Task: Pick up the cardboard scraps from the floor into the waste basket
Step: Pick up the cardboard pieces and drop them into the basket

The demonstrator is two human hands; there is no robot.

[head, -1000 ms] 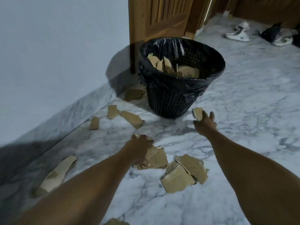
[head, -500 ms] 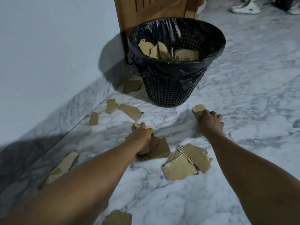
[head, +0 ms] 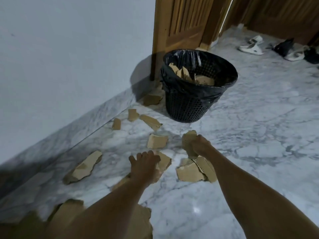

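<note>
Illumination is dim and cool, with a blue-grey cast over the wall (head: 69, 57) and the marble floor (head: 259, 135); the main source lies toward 3 o'clock, as the waste basket (head: 189, 107) throws its shadow toward 9 o'clock onto the wall; a heavier shadow fills the skirting at 8 o'clock; a small specular spot marks the floor at 5 o'clock; the bin liner (head: 195, 57) carries streaks of glare; wide-angle distortion tilts the door frame (head: 160, 40) at 12 o'clock; motion blur smears the large cardboard scrap (head: 69, 214) at 7 o'clock; the shoes (head: 252, 48) at 2 o'clock render soft.
</note>
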